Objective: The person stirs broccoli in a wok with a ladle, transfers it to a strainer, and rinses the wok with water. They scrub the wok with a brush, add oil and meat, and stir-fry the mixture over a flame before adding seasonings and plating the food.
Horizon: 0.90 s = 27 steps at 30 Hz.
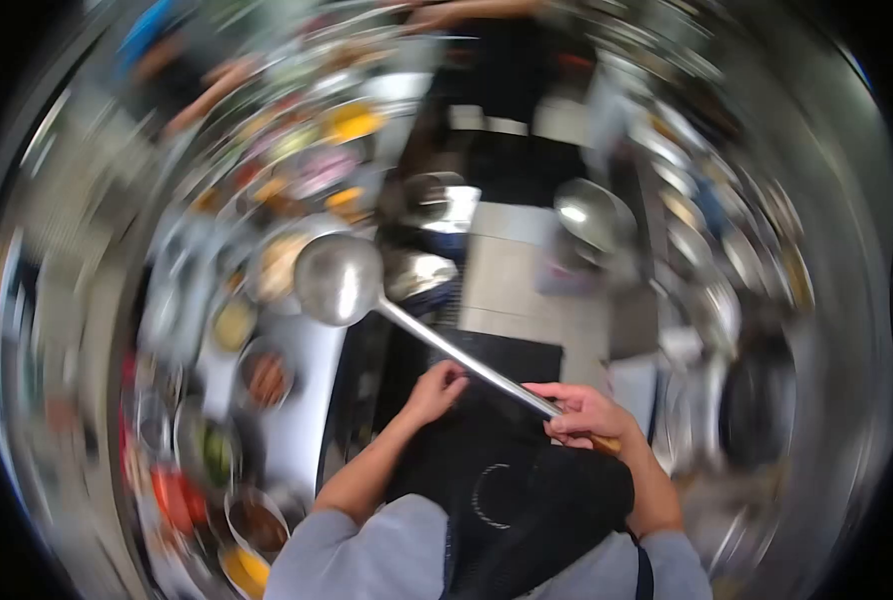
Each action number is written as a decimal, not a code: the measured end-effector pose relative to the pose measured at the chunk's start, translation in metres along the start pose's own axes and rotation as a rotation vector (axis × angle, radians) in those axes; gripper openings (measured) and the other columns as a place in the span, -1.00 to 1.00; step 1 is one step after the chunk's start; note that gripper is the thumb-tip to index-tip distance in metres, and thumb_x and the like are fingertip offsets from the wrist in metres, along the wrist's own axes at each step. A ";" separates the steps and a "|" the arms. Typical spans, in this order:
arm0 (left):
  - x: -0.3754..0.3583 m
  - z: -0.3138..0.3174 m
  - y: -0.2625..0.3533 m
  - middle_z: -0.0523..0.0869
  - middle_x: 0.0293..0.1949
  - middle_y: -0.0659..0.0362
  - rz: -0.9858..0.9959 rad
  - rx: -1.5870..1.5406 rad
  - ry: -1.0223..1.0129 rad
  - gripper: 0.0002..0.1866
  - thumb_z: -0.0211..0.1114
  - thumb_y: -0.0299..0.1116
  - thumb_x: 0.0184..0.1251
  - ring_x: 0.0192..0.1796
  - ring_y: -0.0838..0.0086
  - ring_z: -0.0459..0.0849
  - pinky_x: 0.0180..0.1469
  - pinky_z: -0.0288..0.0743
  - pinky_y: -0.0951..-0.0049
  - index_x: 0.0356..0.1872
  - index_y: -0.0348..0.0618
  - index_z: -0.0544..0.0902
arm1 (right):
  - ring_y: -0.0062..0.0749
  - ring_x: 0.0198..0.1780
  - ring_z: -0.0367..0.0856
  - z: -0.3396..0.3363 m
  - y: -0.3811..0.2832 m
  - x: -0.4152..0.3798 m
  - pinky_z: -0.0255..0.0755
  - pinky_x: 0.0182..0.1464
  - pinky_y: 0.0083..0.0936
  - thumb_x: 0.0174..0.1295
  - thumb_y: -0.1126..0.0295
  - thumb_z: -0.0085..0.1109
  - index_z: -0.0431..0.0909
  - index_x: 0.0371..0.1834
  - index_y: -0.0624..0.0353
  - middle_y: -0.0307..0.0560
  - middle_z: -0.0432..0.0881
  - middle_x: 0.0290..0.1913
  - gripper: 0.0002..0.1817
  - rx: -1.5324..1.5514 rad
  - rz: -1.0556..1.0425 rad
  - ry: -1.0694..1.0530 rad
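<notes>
My right hand (579,415) is closed around the lower end of a long-handled steel ladle (340,280), just above its wooden grip end (605,442). The handle slants up to the left, and the round bowl hangs in the air near the counter of ingredients. My left hand (437,393) is below the handle, apart from it and in front of the black apron (492,450). Its fingers are curled in, and nothing shows in them.
Along the left counter (302,440) stand bowls of food, including sausage-like pieces (267,380) and something green (217,450). Blurred metalware lines the right side, with a dark pan (757,405). A metal bowl (592,215) stands ahead. Other people are farther off, one wearing blue headwear (147,35).
</notes>
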<state>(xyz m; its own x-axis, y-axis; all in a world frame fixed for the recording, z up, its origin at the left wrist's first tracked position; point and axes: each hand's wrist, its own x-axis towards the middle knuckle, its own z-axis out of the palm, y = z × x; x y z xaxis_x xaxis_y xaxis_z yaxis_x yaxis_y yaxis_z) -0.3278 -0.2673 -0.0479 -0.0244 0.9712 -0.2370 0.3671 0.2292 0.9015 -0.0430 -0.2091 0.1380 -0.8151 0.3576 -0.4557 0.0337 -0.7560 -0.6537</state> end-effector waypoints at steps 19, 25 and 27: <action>0.054 0.440 0.283 0.72 -0.11 0.12 0.658 0.165 -1.090 -0.78 0.29 -0.39 0.42 -0.06 0.46 0.68 0.00 0.57 0.43 -0.01 -0.25 0.61 | -0.44 -0.68 0.53 -0.144 0.275 -0.463 0.45 -0.62 -0.39 0.29 0.45 0.12 0.16 0.52 0.28 -0.08 0.55 -0.58 -0.30 0.260 -0.556 2.353; 0.075 0.488 0.314 0.72 -0.15 0.14 0.708 0.037 -1.110 -0.82 0.28 -0.42 0.43 -0.13 0.50 0.68 -0.04 0.57 0.49 -0.05 -0.26 0.61 | -0.11 -0.58 0.66 -0.267 0.274 -0.539 0.57 -0.46 -0.20 0.23 0.45 0.08 0.29 0.43 0.27 0.18 0.66 -0.49 -0.37 -0.034 -0.064 2.535; 0.096 0.497 0.313 0.71 -0.16 0.16 0.635 0.037 -1.137 -0.83 0.27 -0.44 0.44 -0.14 0.55 0.66 -0.07 0.56 0.52 -0.05 -0.27 0.61 | -0.11 -0.53 0.67 -0.272 0.267 -0.547 0.55 -0.41 -0.20 0.23 0.46 0.16 0.23 0.48 0.24 0.21 0.69 -0.41 -0.30 0.337 -0.255 2.247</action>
<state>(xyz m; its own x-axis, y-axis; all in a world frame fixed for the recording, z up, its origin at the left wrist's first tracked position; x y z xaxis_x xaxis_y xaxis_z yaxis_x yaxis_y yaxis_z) 0.2465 -0.1343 0.0314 0.9513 0.3062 0.0359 0.0496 -0.2670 0.9624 0.5688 -0.4575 0.0483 0.9554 0.0820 -0.2836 -0.1916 -0.5586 -0.8070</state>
